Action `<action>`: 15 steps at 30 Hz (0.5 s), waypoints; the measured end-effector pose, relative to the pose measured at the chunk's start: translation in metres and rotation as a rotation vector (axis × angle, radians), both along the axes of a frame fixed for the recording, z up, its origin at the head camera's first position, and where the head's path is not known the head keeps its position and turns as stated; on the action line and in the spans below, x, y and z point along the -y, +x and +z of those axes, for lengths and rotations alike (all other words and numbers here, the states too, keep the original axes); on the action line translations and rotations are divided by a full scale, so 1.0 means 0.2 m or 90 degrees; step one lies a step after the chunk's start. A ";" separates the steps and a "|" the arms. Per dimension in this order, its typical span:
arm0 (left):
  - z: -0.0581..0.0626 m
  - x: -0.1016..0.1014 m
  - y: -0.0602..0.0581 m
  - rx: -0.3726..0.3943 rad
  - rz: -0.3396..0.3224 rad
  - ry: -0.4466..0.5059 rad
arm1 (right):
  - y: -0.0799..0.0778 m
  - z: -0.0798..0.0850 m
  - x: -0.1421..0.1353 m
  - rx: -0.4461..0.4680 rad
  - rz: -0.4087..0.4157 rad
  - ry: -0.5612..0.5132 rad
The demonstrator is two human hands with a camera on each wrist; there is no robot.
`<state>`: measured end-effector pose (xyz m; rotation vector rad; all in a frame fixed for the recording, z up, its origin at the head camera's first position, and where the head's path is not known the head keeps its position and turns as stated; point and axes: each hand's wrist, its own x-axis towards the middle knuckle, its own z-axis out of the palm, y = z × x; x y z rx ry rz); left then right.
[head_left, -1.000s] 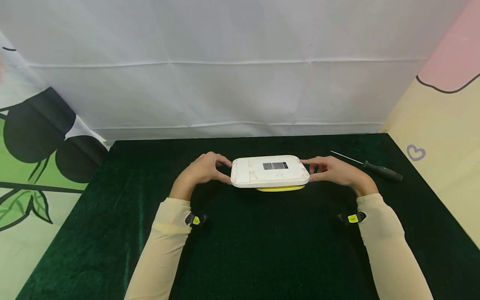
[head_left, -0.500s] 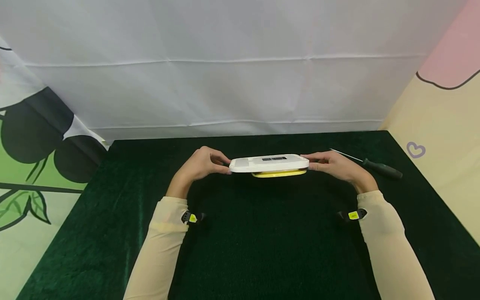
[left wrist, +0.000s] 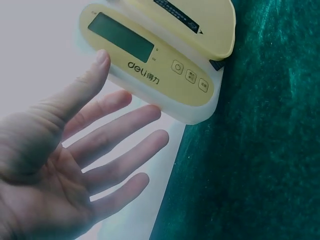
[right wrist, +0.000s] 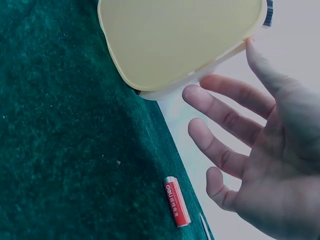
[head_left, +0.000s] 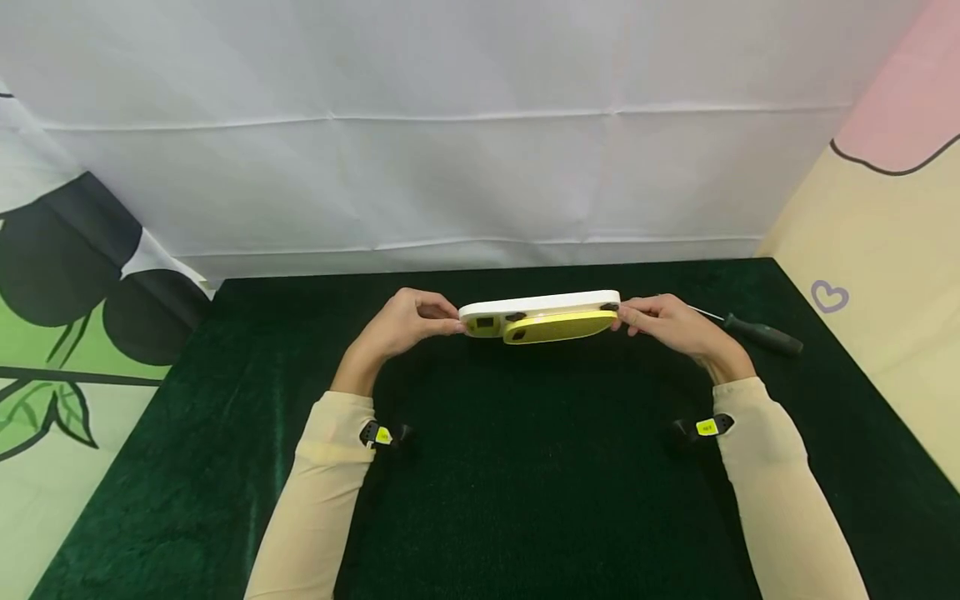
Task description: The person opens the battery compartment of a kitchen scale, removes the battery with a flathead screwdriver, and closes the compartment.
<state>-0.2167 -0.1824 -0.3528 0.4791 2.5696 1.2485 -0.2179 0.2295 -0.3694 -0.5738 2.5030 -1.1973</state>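
Observation:
A yellow and white digital kitchen scale is held up over the dark green cloth, tilted so that its yellow face shows toward the head camera. My left hand pinches its left end; in the left wrist view the thumb lies by the display, and the other fingers are near the white edge. At the opposite end, my right hand grips the scale between thumb and fingers. From the right wrist, the yellow weighing plate fills the top. The scale's white back is now hidden.
A screwdriver with a dark handle lies on the green cloth, beyond my right hand. One red and white battery rests near the cloth's edge. White fabric hangs behind the table.
Both hands have tipped the scale and raised it slightly. Its white back with the label has turned out of sight, and the yellow face and display have come into view.

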 end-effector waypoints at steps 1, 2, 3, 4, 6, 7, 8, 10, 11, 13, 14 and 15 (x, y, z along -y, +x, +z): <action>0.00 0.00 0.00 0.000 0.004 0.003 | 0.00 0.00 0.00 0.002 -0.006 -0.001; -0.01 0.00 -0.01 -0.001 0.007 0.005 | 0.00 0.00 0.00 0.005 -0.013 0.000; -0.01 -0.01 -0.01 -0.003 0.012 0.005 | 0.00 0.00 0.01 0.009 -0.019 0.000; -0.01 -0.01 -0.01 -0.004 0.016 0.006 | 0.01 0.00 0.01 0.012 -0.025 0.000; -0.02 -0.01 -0.01 -0.010 0.025 0.005 | 0.01 0.00 0.01 0.020 -0.033 -0.005; -0.02 -0.02 -0.01 -0.012 0.031 0.004 | 0.01 -0.01 0.01 0.022 -0.035 -0.007; -0.03 -0.02 -0.01 -0.014 0.035 0.003 | 0.02 -0.01 0.01 0.024 -0.035 -0.010; -0.04 -0.02 -0.01 -0.014 0.045 0.005 | 0.02 -0.02 0.02 0.021 -0.033 -0.014; -0.04 -0.02 -0.01 -0.014 0.051 0.005 | 0.02 -0.03 0.02 0.017 -0.033 -0.015; -0.05 -0.03 -0.01 -0.017 0.058 0.007 | 0.01 -0.04 0.03 0.003 -0.038 -0.012; -0.05 -0.03 -0.01 -0.019 0.060 0.009 | 0.01 -0.04 0.03 -0.003 -0.044 -0.011; -0.06 -0.04 -0.01 -0.021 0.063 0.012 | 0.01 -0.04 0.03 -0.009 -0.050 -0.010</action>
